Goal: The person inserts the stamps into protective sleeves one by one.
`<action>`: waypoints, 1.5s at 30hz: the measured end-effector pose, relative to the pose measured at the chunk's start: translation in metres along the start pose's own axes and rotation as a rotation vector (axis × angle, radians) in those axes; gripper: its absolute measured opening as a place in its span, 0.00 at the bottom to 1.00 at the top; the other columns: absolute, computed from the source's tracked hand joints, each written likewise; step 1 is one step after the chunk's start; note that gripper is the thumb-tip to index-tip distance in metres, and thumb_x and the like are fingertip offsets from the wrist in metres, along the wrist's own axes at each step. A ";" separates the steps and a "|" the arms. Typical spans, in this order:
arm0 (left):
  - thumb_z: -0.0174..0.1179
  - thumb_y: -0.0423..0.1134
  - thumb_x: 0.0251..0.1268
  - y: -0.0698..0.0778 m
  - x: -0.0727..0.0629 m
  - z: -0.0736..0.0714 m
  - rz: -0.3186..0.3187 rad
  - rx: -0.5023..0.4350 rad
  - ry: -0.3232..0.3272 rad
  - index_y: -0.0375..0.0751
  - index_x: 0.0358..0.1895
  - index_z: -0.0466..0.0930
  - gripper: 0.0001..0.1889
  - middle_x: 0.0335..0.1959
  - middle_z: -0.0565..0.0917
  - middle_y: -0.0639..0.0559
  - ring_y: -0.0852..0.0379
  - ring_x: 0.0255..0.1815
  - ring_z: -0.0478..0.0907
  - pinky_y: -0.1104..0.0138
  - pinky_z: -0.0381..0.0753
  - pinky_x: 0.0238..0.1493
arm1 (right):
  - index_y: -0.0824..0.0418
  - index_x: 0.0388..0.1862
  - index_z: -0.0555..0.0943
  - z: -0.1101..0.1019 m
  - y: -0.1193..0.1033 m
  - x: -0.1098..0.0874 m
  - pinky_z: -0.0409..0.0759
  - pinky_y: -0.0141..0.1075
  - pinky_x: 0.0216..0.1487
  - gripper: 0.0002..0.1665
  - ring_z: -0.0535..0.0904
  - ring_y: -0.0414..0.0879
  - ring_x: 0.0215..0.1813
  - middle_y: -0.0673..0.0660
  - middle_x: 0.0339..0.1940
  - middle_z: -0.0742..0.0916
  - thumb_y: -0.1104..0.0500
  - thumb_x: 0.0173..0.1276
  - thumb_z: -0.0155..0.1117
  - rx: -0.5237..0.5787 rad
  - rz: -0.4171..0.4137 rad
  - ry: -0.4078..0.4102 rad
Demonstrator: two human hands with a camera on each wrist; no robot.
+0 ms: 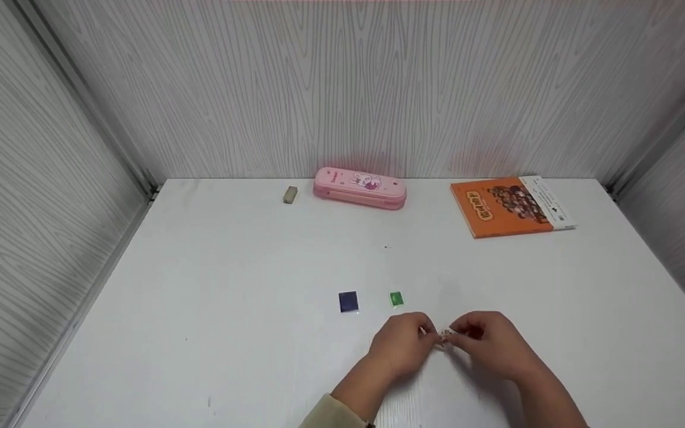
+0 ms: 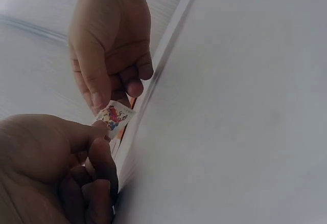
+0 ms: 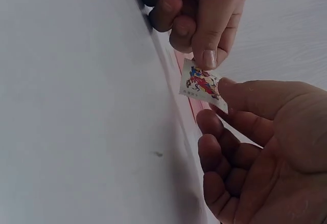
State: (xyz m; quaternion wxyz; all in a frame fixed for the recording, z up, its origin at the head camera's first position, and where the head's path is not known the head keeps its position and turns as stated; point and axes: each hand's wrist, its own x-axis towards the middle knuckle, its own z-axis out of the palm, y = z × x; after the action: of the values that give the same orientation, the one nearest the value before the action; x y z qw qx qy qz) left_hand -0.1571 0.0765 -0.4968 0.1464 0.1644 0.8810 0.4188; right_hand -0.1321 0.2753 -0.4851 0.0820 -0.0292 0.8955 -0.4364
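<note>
The stamp point(image 1: 445, 338), white with a many-coloured picture and toothed edges, is between the two hands, over the near part of the table point(image 1: 229, 285), a little right of the middle. The left hand point(image 1: 402, 346) pinches its left side, thumb on the picture; the right hand point(image 1: 493, 345) pinches its right side in the same way, so both grips are narrow, holding the one stamp. A pale sleeve point(image 1: 335, 413) covers the left forearm.

Just beyond the left hand lies a green square point(image 1: 396, 298), with a larger dark blue square point(image 1: 348, 301) to its left, apart from it. At the far edge are a pink pencil case point(image 1: 360, 187), a small block point(image 1: 290, 195) to its left, and, far right, an orange-and-white book point(image 1: 506, 208), lying flat.
</note>
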 end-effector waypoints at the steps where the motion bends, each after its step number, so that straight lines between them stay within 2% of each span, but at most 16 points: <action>1: 0.68 0.43 0.73 0.000 0.000 0.000 -0.004 0.003 0.004 0.49 0.35 0.86 0.06 0.31 0.84 0.62 0.64 0.33 0.76 0.65 0.79 0.39 | 0.61 0.39 0.90 -0.001 0.000 0.000 0.78 0.34 0.37 0.05 0.78 0.46 0.37 0.50 0.33 0.88 0.60 0.69 0.77 0.002 -0.005 0.002; 4: 0.67 0.43 0.73 0.003 0.001 -0.001 -0.012 0.016 0.011 0.48 0.35 0.87 0.07 0.30 0.84 0.62 0.65 0.32 0.76 0.65 0.79 0.38 | 0.58 0.35 0.89 -0.002 -0.001 0.000 0.77 0.34 0.34 0.04 0.77 0.45 0.35 0.50 0.30 0.86 0.59 0.69 0.77 0.014 0.001 0.017; 7: 0.67 0.43 0.74 0.007 0.003 -0.001 -0.015 0.028 0.024 0.48 0.37 0.87 0.06 0.29 0.83 0.62 0.65 0.30 0.75 0.65 0.78 0.36 | 0.59 0.36 0.90 -0.007 0.002 0.000 0.76 0.34 0.33 0.05 0.77 0.45 0.33 0.52 0.29 0.87 0.59 0.70 0.76 0.051 0.013 0.031; 9: 0.67 0.42 0.74 0.012 0.007 -0.002 -0.009 0.043 0.040 0.47 0.42 0.88 0.05 0.29 0.83 0.61 0.64 0.30 0.76 0.65 0.78 0.36 | 0.62 0.38 0.90 -0.015 0.008 -0.001 0.78 0.34 0.33 0.05 0.78 0.46 0.33 0.54 0.31 0.88 0.60 0.71 0.75 0.114 0.047 0.061; 11: 0.66 0.42 0.76 0.018 0.014 -0.002 0.011 0.093 0.055 0.46 0.51 0.88 0.08 0.33 0.83 0.59 0.63 0.33 0.78 0.65 0.80 0.38 | 0.65 0.42 0.90 -0.024 0.014 -0.002 0.80 0.35 0.34 0.08 0.79 0.46 0.33 0.55 0.33 0.89 0.60 0.72 0.74 0.196 0.119 0.111; 14: 0.64 0.43 0.78 0.028 0.028 0.000 0.063 0.243 0.053 0.47 0.65 0.84 0.17 0.49 0.83 0.55 0.60 0.47 0.82 0.65 0.82 0.48 | 0.67 0.48 0.88 -0.038 0.025 -0.003 0.82 0.34 0.35 0.11 0.79 0.45 0.35 0.54 0.35 0.89 0.60 0.74 0.72 0.330 0.252 0.214; 16: 0.63 0.46 0.79 0.035 0.038 0.003 0.097 0.382 0.021 0.49 0.70 0.81 0.21 0.63 0.79 0.54 0.58 0.59 0.79 0.66 0.82 0.55 | 0.67 0.50 0.86 -0.045 0.030 -0.004 0.83 0.34 0.36 0.13 0.79 0.44 0.36 0.53 0.36 0.88 0.58 0.76 0.71 0.384 0.324 0.249; 19: 0.61 0.52 0.79 0.043 0.050 0.009 0.120 0.554 -0.060 0.52 0.75 0.77 0.26 0.76 0.71 0.56 0.55 0.71 0.72 0.64 0.79 0.62 | 0.66 0.51 0.86 -0.052 0.036 -0.005 0.83 0.34 0.37 0.13 0.79 0.44 0.36 0.52 0.36 0.88 0.58 0.76 0.70 0.424 0.365 0.269; 21: 0.60 0.56 0.80 0.046 0.055 0.013 0.112 0.637 -0.112 0.53 0.77 0.74 0.28 0.78 0.69 0.57 0.55 0.73 0.69 0.63 0.78 0.64 | 0.66 0.50 0.86 -0.053 0.037 -0.006 0.83 0.34 0.36 0.12 0.79 0.43 0.35 0.52 0.35 0.88 0.58 0.76 0.71 0.434 0.373 0.278; 24: 0.59 0.59 0.79 0.048 0.056 0.014 0.078 0.714 -0.164 0.52 0.78 0.72 0.31 0.76 0.71 0.57 0.55 0.73 0.68 0.61 0.77 0.65 | 0.65 0.50 0.86 -0.053 0.037 -0.005 0.83 0.34 0.36 0.13 0.79 0.43 0.35 0.52 0.35 0.89 0.57 0.76 0.72 0.443 0.380 0.281; 27: 0.60 0.61 0.78 0.048 0.051 0.012 0.066 0.757 -0.185 0.51 0.75 0.76 0.30 0.72 0.74 0.56 0.55 0.68 0.70 0.60 0.78 0.63 | 0.65 0.52 0.86 -0.051 0.037 -0.004 0.83 0.34 0.36 0.14 0.79 0.44 0.36 0.52 0.36 0.89 0.56 0.76 0.71 0.440 0.392 0.266; 31: 0.62 0.60 0.76 0.044 0.039 0.007 0.097 0.787 -0.191 0.50 0.63 0.86 0.23 0.67 0.76 0.55 0.55 0.62 0.72 0.61 0.79 0.58 | 0.66 0.52 0.85 -0.050 0.036 -0.004 0.82 0.33 0.36 0.13 0.79 0.44 0.35 0.52 0.36 0.89 0.57 0.77 0.70 0.440 0.388 0.264; 35: 0.61 0.55 0.79 0.038 0.027 0.003 0.139 0.797 -0.183 0.49 0.57 0.89 0.18 0.65 0.77 0.56 0.56 0.59 0.73 0.63 0.80 0.55 | 0.66 0.48 0.86 -0.051 0.035 -0.004 0.81 0.33 0.34 0.12 0.78 0.42 0.33 0.52 0.35 0.89 0.58 0.76 0.71 0.457 0.358 0.275; 39: 0.61 0.52 0.80 0.035 0.026 0.000 0.158 0.762 -0.099 0.47 0.58 0.87 0.16 0.60 0.80 0.54 0.56 0.55 0.76 0.66 0.81 0.53 | 0.66 0.48 0.86 -0.052 0.033 -0.003 0.81 0.33 0.34 0.13 0.78 0.42 0.34 0.53 0.35 0.89 0.56 0.75 0.72 0.443 0.357 0.272; 43: 0.66 0.54 0.75 0.034 0.034 0.002 0.069 0.683 0.020 0.43 0.56 0.86 0.19 0.47 0.82 0.51 0.55 0.47 0.80 0.64 0.83 0.49 | 0.66 0.50 0.86 -0.050 0.032 -0.002 0.81 0.34 0.34 0.14 0.78 0.43 0.34 0.53 0.36 0.89 0.56 0.75 0.72 0.426 0.373 0.260; 45: 0.68 0.57 0.71 0.034 0.037 0.004 0.011 0.659 0.048 0.41 0.53 0.88 0.22 0.43 0.81 0.49 0.53 0.45 0.81 0.62 0.84 0.47 | 0.66 0.50 0.86 -0.049 0.033 -0.002 0.81 0.34 0.33 0.14 0.78 0.43 0.33 0.53 0.35 0.89 0.56 0.75 0.72 0.420 0.375 0.255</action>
State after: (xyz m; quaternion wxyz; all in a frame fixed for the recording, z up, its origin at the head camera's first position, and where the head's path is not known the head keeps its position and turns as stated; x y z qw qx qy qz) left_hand -0.1838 0.1149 -0.4766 0.0620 0.1979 0.9714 0.1158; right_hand -0.1382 0.3339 -0.4807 0.0522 0.2093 0.7786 -0.5893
